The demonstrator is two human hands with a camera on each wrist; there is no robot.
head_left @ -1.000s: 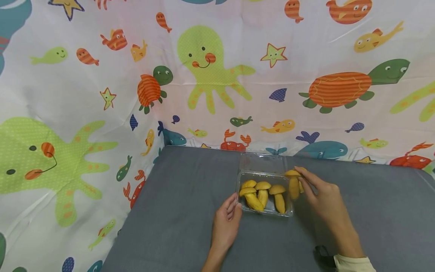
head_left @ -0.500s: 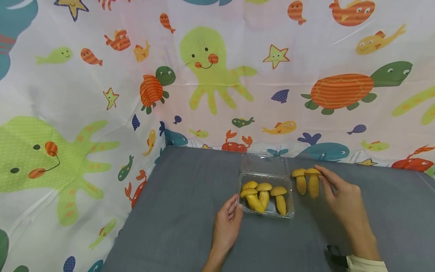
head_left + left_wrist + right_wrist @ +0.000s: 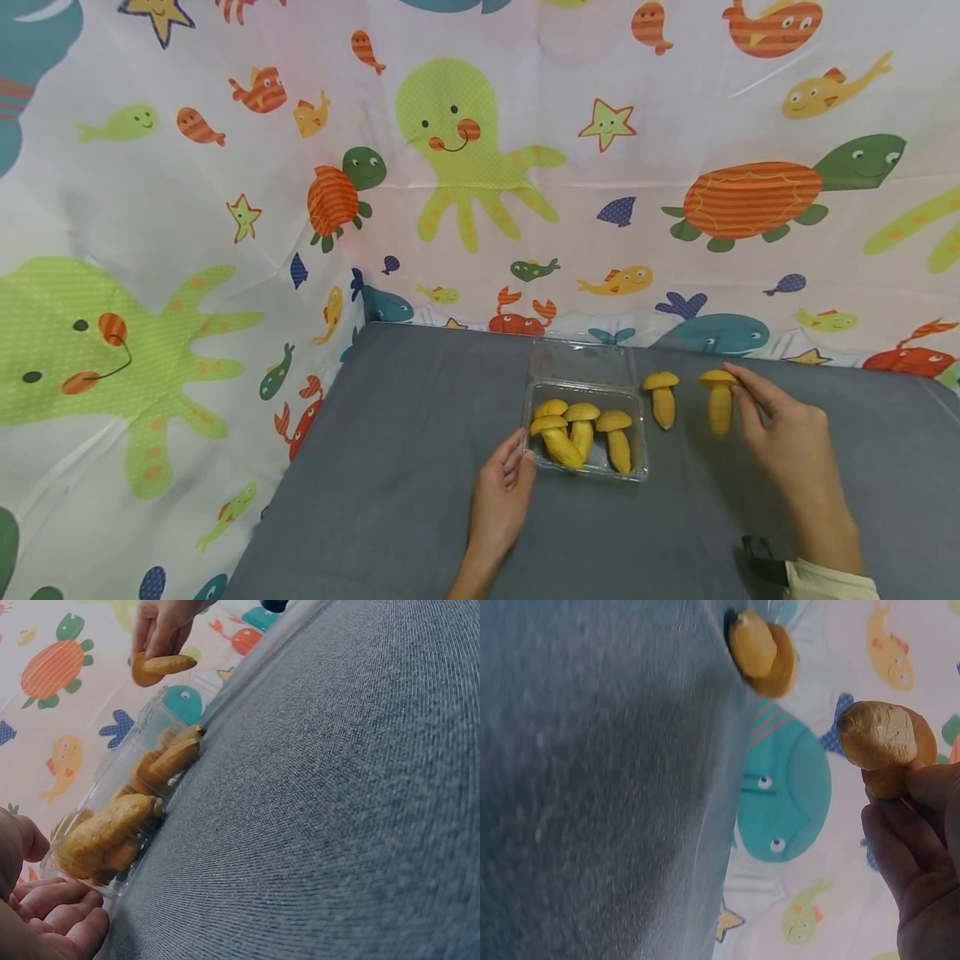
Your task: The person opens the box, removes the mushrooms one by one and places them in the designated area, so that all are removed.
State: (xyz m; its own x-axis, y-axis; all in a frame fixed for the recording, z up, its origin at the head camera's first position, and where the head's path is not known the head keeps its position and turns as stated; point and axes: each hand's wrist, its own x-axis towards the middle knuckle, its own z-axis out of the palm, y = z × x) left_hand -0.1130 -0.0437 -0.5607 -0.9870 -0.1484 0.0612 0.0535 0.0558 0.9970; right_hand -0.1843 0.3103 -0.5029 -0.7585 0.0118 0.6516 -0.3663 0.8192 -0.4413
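Note:
A clear plastic clamshell box (image 3: 588, 473) lies with its lid flipped back, several yellow-brown mushrooms (image 3: 618, 442) inside. At its left end my left hand (image 3: 501, 487) grips the wall, thumb on one side and fingers on the other, as the left wrist view shows. My right hand (image 3: 791, 442) pinches one mushroom (image 3: 720, 408) by the edge of its cap, stem pointing down, to the right of the box. In the right wrist view this mushroom (image 3: 881, 739) hangs off the table surface. Between box and right hand, a single mushroom (image 3: 663, 402) lies on the cloth.
Grey cloth (image 3: 390, 467) covers the table. Behind it and on the left hangs a white curtain (image 3: 525, 108) printed with sea animals, meeting the table's back edge just behind the box's raised lid (image 3: 581, 364).
My right hand has moved right with its mushroom, away from the box and from the mushroom lying on the cloth. My left hand and the box have stayed in place.

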